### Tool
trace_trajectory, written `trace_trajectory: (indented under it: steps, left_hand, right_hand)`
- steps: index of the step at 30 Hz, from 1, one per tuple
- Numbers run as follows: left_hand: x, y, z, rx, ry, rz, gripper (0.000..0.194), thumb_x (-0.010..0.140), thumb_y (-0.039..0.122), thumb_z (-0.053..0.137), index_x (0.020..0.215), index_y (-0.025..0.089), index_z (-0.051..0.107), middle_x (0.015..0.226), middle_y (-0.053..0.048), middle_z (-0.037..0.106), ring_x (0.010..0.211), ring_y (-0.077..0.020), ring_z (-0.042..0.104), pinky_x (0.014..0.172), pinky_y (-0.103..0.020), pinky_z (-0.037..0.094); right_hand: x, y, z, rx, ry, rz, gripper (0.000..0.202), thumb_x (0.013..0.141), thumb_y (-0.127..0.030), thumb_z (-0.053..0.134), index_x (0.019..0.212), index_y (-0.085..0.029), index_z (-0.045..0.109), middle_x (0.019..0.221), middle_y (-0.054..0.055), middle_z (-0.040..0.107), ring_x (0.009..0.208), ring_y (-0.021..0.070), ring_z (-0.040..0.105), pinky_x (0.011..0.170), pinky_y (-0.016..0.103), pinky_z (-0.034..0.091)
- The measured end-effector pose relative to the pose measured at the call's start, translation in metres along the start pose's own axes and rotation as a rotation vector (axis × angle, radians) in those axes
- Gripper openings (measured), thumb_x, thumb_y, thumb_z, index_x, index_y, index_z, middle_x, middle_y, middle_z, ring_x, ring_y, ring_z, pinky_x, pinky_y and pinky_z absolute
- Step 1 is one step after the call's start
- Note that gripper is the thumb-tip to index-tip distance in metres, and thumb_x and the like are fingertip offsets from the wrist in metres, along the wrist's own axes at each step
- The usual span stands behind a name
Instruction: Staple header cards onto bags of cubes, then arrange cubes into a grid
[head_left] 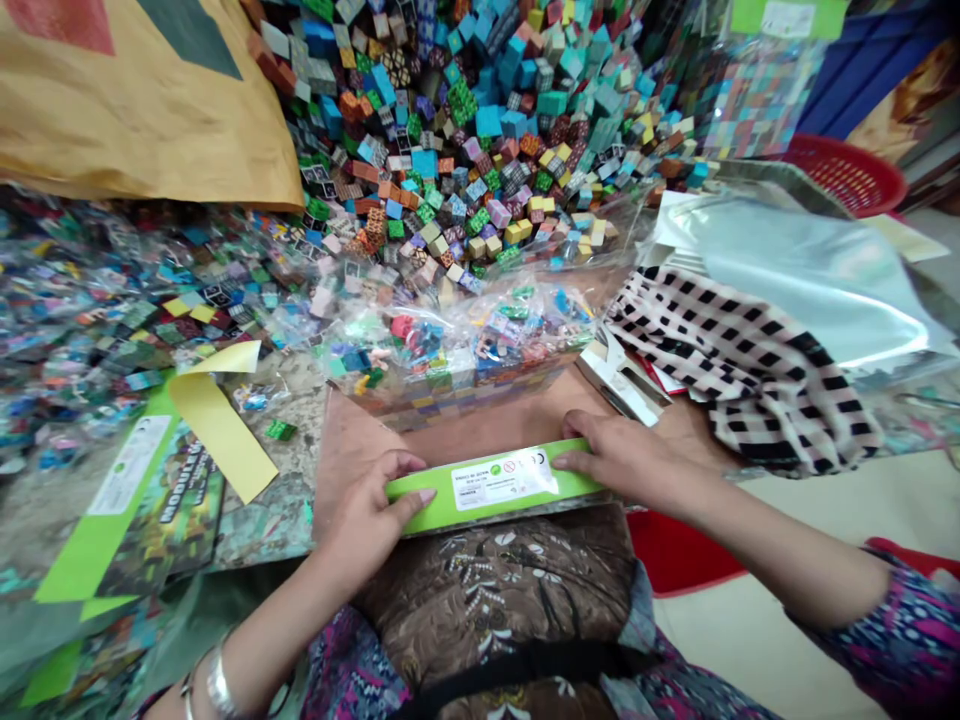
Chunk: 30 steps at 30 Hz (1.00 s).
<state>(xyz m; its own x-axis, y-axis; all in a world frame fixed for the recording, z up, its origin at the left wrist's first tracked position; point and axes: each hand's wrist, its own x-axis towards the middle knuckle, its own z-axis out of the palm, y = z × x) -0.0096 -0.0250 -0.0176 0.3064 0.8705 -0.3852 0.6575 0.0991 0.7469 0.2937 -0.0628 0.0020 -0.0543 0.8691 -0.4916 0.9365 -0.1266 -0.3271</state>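
A green header card [427, 500] with a white printed label lies along the near edge of the table, in front of my body. My left hand [367, 510] grips its left end, thumb on top. At the card's right end my right hand [611, 455] pinches it between thumb and fingers. Beyond the card stretches a clear plastic bag [450, 365] holding small colourful toy pieces and blocks. Whether the card is joined to this bag I cannot tell. Just past my right hand rests a metal stapler [622, 375].
Loose toy blocks [465, 150] pile up at the back. Left are a brown paper sack [150, 110], a yellow paper strip [229, 430] and more green cards [112, 500]. A checked cloth [750, 370], clear plastic sheets [817, 270] and a red basket [851, 175] are right.
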Motion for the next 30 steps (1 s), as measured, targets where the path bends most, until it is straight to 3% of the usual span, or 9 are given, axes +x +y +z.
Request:
trace_trajectory:
  steps: [3, 6, 11, 14, 16, 19, 22, 30]
  left_hand:
    - [0.001, 0.001, 0.002, 0.105, 0.026, 0.023, 0.035, 0.08, 0.044, 0.06, 0.104, 0.019, 0.061, 0.094, -0.005, 0.069, 0.088, -0.0231, 0.064, 0.078, -0.035, 0.05]
    - [0.0, -0.001, 0.001, 0.35, 0.114, 0.146, 0.035, 0.085, 0.046, 0.061, 0.108, 0.02, 0.063, 0.094, -0.005, 0.069, 0.085, -0.0237, 0.065, 0.076, -0.038, 0.052]
    - [-0.004, -0.013, 0.006, 0.727, 0.375, 0.577, 0.026, 0.089, 0.039, 0.061, 0.1, 0.017, 0.071, 0.1, -0.013, 0.066, 0.093, -0.0297, 0.062, 0.077, -0.044, 0.053]
    - [-0.006, -0.022, 0.015, 0.782, 0.354, 0.924, 0.025, 0.094, 0.014, 0.047, 0.109, 0.016, 0.068, 0.113, -0.011, 0.07, 0.104, -0.0266, 0.062, 0.091, -0.044, 0.051]
    - [-0.007, -0.027, 0.022, 0.797, 0.273, 1.046, 0.035, 0.094, 0.006, 0.04, 0.121, 0.011, 0.062, 0.121, -0.012, 0.069, 0.117, -0.0249, 0.059, 0.102, -0.043, 0.046]
    - [-0.008, -0.031, 0.029, 0.862, 0.175, 1.023, 0.043, 0.099, 0.022, 0.042, 0.138, 0.007, 0.048, 0.137, -0.017, 0.059, 0.132, -0.0268, 0.05, 0.11, -0.043, 0.04]
    - [-0.007, -0.033, 0.033, 0.938, 0.151, 0.962, 0.062, 0.1, 0.039, 0.04, 0.151, 0.006, 0.029, 0.147, -0.021, 0.049, 0.137, -0.0307, 0.044, 0.112, -0.048, 0.036]
    - [-0.002, -0.037, 0.043, 0.972, 0.255, 0.923, 0.082, 0.098, 0.055, 0.03, 0.155, 0.002, 0.004, 0.148, -0.027, 0.044, 0.14, -0.0356, 0.039, 0.115, -0.051, 0.026]
  right_hand:
    - [-0.005, -0.006, 0.004, -0.118, 0.043, 0.019, 0.022, 0.092, -0.036, 0.055, 0.101, -0.016, 0.058, 0.096, 0.012, 0.069, 0.09, 0.0258, 0.066, 0.069, 0.031, 0.041]
    - [-0.01, -0.012, 0.008, -0.232, 0.094, 0.024, 0.024, 0.094, -0.035, 0.055, 0.102, -0.014, 0.06, 0.101, 0.013, 0.066, 0.092, 0.0269, 0.065, 0.074, 0.034, 0.045]
    - [-0.019, -0.013, 0.016, -0.411, 0.295, -0.026, 0.031, 0.089, -0.042, 0.062, 0.096, -0.012, 0.066, 0.103, 0.016, 0.063, 0.097, 0.0324, 0.06, 0.082, 0.042, 0.048]
    - [-0.021, -0.006, 0.033, -0.448, 0.437, -0.097, 0.031, 0.089, -0.041, 0.061, 0.1, -0.012, 0.067, 0.105, 0.017, 0.064, 0.092, 0.0308, 0.06, 0.079, 0.043, 0.049]
    - [-0.019, 0.0, 0.049, -0.448, 0.522, -0.238, 0.032, 0.094, -0.035, 0.054, 0.113, -0.012, 0.066, 0.119, 0.018, 0.063, 0.106, 0.0316, 0.058, 0.088, 0.045, 0.048]
    - [-0.013, 0.005, 0.073, -0.454, 0.556, -0.513, 0.056, 0.098, -0.045, 0.043, 0.141, -0.009, 0.048, 0.148, 0.017, 0.046, 0.138, 0.033, 0.037, 0.109, 0.05, 0.034]
    - [-0.004, -0.001, 0.083, -0.448, 0.484, -0.626, 0.08, 0.094, -0.065, 0.036, 0.149, -0.007, 0.035, 0.157, 0.017, 0.032, 0.146, 0.0337, 0.024, 0.116, 0.053, 0.023]
    - [0.022, -0.05, 0.085, -0.354, 0.344, -0.747, 0.079, 0.096, -0.06, 0.035, 0.151, -0.003, 0.029, 0.16, 0.021, 0.023, 0.149, 0.0333, 0.016, 0.12, 0.05, 0.017]
